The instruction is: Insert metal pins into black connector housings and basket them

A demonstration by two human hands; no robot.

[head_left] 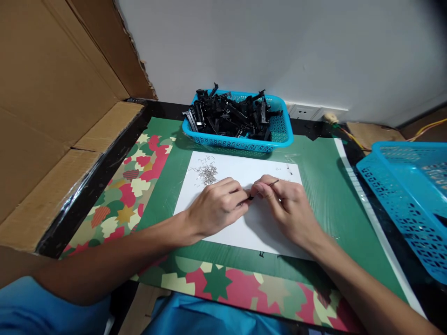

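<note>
Pale wall (265, 46) spans the top of the frame; cardboard (56, 60) stands at upper left. Dark table (167, 110) carries a green mat (310, 153) with patterned borders, white sheet (240, 163) on top. Near the centre, my left fingers (236, 199) are closed in a pinch around a small dark piece (250, 197), largely hidden. My right fingers (264, 190) meet it from the other side, nearly shut on a thin dark rod (274, 183) pointing up and right. Loose pile of fine metal bits (207, 174) lies on the sheet, left of centre. Blue basket (237, 144) at upper centre holds heaped black parts (230, 114); second blue basket (394, 186), right edge, partly cut off.
</note>
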